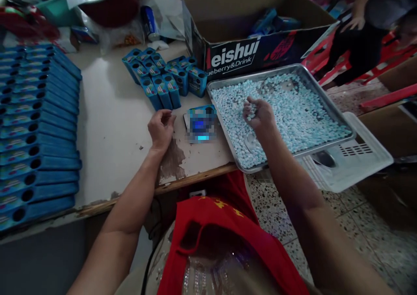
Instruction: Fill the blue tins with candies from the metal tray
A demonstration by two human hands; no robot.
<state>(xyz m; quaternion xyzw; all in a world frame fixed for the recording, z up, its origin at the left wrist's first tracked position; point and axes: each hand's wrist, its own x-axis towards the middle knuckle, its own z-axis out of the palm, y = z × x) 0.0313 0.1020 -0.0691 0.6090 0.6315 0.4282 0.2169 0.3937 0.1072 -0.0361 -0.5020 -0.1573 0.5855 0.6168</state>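
Observation:
My right hand (258, 113) hovers over a metal tray (321, 99) filled with small pale blue and white candies (293, 112). Its fingers are curled around a small bunch of those candies. My left hand (161, 127) rests on the worn white table (110, 125), fingers loosely curled; I cannot make out anything in them. Between my hands lies a small blue box (200, 122), blurred. Just beyond the left hand stands a cluster of upright small blue boxes (164, 75) with open tops.
Rows of flat blue boxes (35, 130) cover the table's left side. An open cardboard carton (254, 25) sits behind the tray. A white plastic basket (355, 156) lies under the tray's right edge. Another person (374, 30) sits at the far right on red stools.

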